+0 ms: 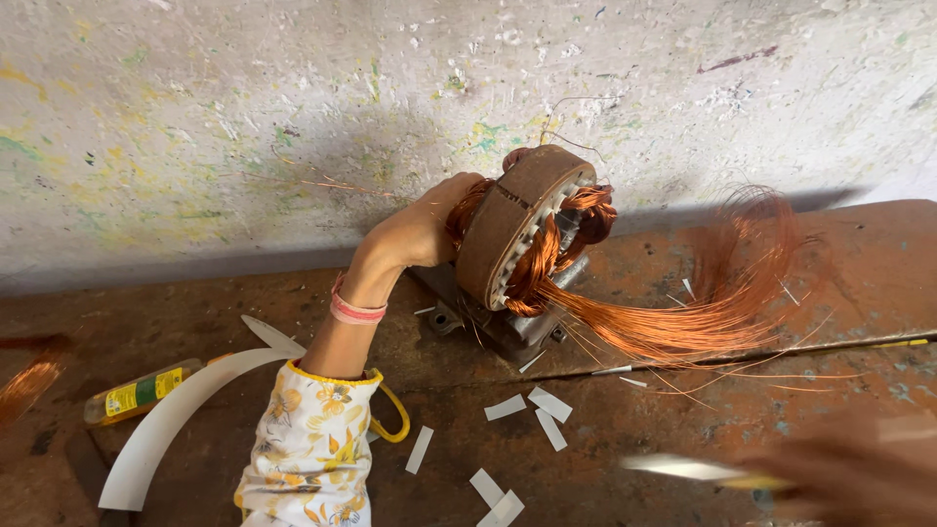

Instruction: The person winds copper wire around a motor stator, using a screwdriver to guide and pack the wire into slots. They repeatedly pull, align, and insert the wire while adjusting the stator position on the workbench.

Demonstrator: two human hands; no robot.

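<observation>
My left hand [422, 226] grips the back of a round rusty metal stator ring [508, 224], held on edge on a small metal stand [508, 327]. Coils of copper wire [571, 234] fill the ring's slots. A long loose bundle of copper wire [703, 312] trails out to the right over the bench. My right hand [844, 473] is blurred at the lower right and holds a thin pale strip [683, 468], seemingly with a yellow handle behind it.
The worn brown bench [683, 420] stands against a paint-spattered wall [244, 127]. Several white paper strips [532, 410] lie scattered on it. A long curved white strip [171, 415] and a yellow-labelled tube [142, 390] lie at the left. More copper wire [29, 381] shows at the far left.
</observation>
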